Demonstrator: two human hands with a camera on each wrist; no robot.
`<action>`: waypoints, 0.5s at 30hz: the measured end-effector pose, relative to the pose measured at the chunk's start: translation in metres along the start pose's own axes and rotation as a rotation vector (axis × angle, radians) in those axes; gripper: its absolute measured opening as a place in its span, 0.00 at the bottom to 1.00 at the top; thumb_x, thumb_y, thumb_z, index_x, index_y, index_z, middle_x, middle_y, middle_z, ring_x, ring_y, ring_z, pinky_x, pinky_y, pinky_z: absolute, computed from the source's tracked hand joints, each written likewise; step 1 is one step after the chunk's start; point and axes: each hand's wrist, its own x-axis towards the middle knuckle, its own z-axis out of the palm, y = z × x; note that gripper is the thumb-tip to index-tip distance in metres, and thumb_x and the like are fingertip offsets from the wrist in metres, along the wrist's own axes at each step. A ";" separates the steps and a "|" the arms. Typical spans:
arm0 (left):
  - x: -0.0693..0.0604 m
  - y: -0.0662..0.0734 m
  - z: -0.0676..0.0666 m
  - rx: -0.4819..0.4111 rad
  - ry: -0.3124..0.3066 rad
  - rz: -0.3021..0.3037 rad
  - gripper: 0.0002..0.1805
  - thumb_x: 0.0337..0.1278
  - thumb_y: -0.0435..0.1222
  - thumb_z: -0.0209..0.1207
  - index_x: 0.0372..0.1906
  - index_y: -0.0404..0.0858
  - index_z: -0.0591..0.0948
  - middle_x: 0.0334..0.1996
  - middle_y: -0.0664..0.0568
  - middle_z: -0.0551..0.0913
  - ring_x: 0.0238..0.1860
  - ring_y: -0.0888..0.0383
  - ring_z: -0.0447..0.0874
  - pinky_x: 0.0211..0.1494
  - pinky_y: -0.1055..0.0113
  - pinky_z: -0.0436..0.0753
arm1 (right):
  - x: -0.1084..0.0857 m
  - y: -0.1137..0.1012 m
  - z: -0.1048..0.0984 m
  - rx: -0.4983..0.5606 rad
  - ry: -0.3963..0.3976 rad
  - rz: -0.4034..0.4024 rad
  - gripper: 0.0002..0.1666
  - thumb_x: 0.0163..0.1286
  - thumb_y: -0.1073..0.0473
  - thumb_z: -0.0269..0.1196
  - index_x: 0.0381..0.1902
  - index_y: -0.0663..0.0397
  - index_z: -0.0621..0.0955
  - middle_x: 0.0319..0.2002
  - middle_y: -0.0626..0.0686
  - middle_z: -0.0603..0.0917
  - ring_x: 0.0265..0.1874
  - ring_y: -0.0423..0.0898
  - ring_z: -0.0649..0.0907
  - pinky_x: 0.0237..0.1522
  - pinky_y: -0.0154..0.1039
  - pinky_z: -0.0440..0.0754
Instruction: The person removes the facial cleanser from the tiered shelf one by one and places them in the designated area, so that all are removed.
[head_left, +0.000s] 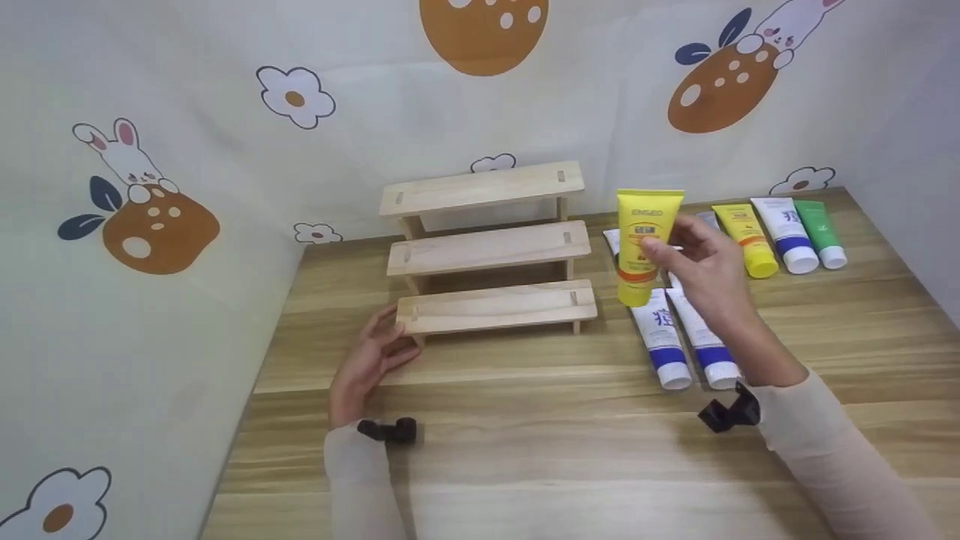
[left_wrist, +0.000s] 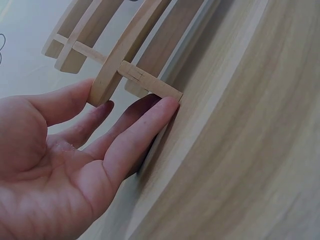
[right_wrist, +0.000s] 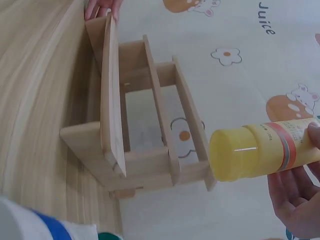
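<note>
My right hand (head_left: 712, 274) pinches a yellow squeeze tube (head_left: 637, 259) between thumb and fingers. The tube is upright, cap down, raised above the table to the right of a three-step wooden display rack (head_left: 495, 307). In the right wrist view the yellow tube (right_wrist: 265, 150) points its cap toward the rack (right_wrist: 142, 165). My left hand (head_left: 371, 356) holds the left end of the rack's lowest step. The left wrist view shows the thumb of that hand (left_wrist: 75, 160) against the board's end and the fingers by its leg (left_wrist: 150, 80).
Two white tubes with blue bands (head_left: 660, 341) lie just below the raised tube, partly under the right hand. Farther right lie another yellow tube (head_left: 746, 240), a white one (head_left: 785, 232) and a green one (head_left: 821, 232). A patterned cloth (head_left: 360, 150) hangs behind the wooden table (head_left: 525, 442).
</note>
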 end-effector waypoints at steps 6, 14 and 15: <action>-0.001 0.000 -0.001 -0.005 0.002 0.011 0.29 0.76 0.33 0.47 0.77 0.43 0.58 0.54 0.45 0.78 0.52 0.52 0.84 0.62 0.54 0.86 | -0.001 0.016 -0.035 -0.101 0.066 0.084 0.34 0.68 0.43 0.66 0.68 0.46 0.73 0.60 0.48 0.82 0.55 0.32 0.81 0.51 0.19 0.82; 0.000 0.000 0.000 -0.038 -0.011 -0.004 0.30 0.76 0.33 0.49 0.77 0.41 0.56 0.44 0.51 0.83 0.47 0.54 0.86 0.58 0.58 0.88 | -0.001 0.035 -0.070 -0.106 0.114 0.045 0.35 0.69 0.51 0.67 0.71 0.47 0.70 0.45 0.30 0.84 0.44 0.26 0.84 0.42 0.21 0.86; 0.001 0.001 0.000 -0.037 -0.012 -0.004 0.30 0.76 0.33 0.48 0.77 0.41 0.55 0.43 0.51 0.84 0.46 0.54 0.86 0.57 0.58 0.89 | -0.001 0.037 -0.074 -0.113 0.111 0.038 0.35 0.70 0.52 0.66 0.72 0.47 0.69 0.44 0.28 0.84 0.43 0.26 0.85 0.41 0.21 0.86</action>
